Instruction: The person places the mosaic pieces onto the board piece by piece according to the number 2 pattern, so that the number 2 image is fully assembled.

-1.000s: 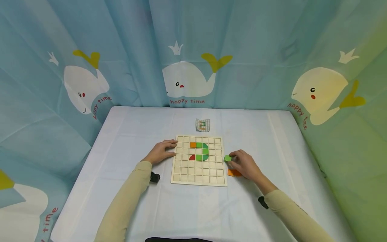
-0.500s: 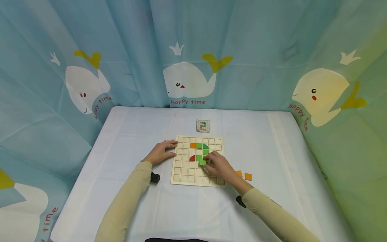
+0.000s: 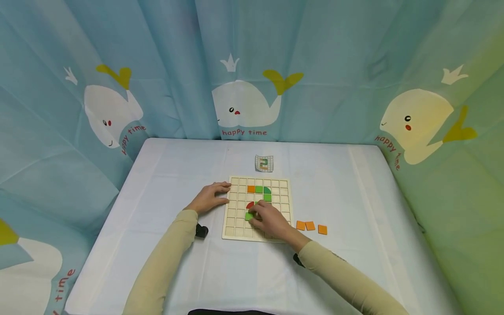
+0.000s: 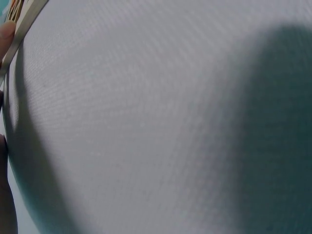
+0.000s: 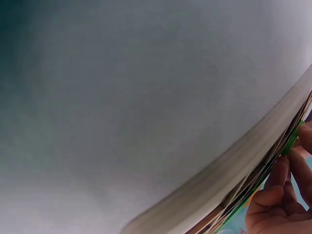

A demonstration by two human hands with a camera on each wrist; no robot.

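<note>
The wooden grid board point(image 3: 235, 224) lies flat on the table. In the head view, my right hand point(image 3: 271, 220) pinches a light green square tile point(image 3: 249, 216) at a cell just below the red quarter-round tile point(image 3: 250, 205). The right wrist view shows the fingertips holding the green tile point(image 5: 292, 139) at the board's surface. My left hand point(image 3: 208, 199) rests against the board's left edge, fingers extended. Set in the board are an orange square point(image 3: 251, 189), light green squares point(image 3: 259, 189) and a dark green quarter-round point(image 3: 267, 190). My right hand hides part of the lower pieces.
Three orange square tiles point(image 3: 310, 225) lie on the table to the right of the board. Behind the board is a small pattern card point(image 3: 264, 163) with a printed grid. A blue curtain point(image 3: 330, 65) with whales surrounds the white table point(image 3: 189, 162).
My right hand has carried the green tile from beside the board's right edge leftward over the grid, uncovering the orange tiles. My left hand stays where it was.
</note>
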